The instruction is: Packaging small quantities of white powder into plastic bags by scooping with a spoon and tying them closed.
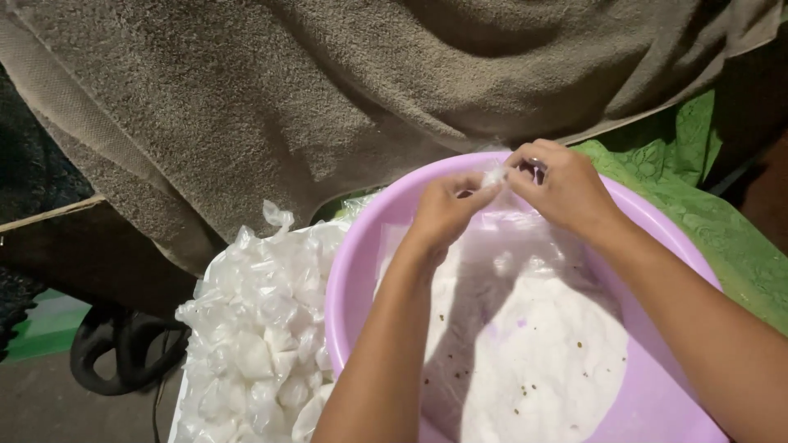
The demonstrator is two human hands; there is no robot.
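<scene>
Fingertips [484,187] of both my hands pinch the mouth of a small clear plastic bag [513,238], closed narrow on the gathered film so nothing spills out of it. My left hand [443,212] grips the neck from the near side, thumb and forefinger tight together; my right hand [562,189] meets it from the far side, its fingers curled in over the same twist of plastic. I hold the bag up over the far edge of the pink basin [353,279], I think so that any loose grains drop back inside rather than onto the cloth.

White powder [533,353] lies spread across the bottom of the basin, flecked with a few dark specks, and the bag hangs just above it, its lower part white with what looks like the same stuff. Both my forearms reach in over the near rim, which keeps my wrists above the heap.

Just beside the basin's left rim lies a heap of filled small bags [254,344], each knotted at the top, touching one another and close enough to drop a bag onto. A brown towel [271,90] drapes behind the basin's far edge, and a green patterned cloth [706,205] shows past its right rim. Black cord or tubing [123,349] curls on the ground at the lower left, well apart from my hands.
</scene>
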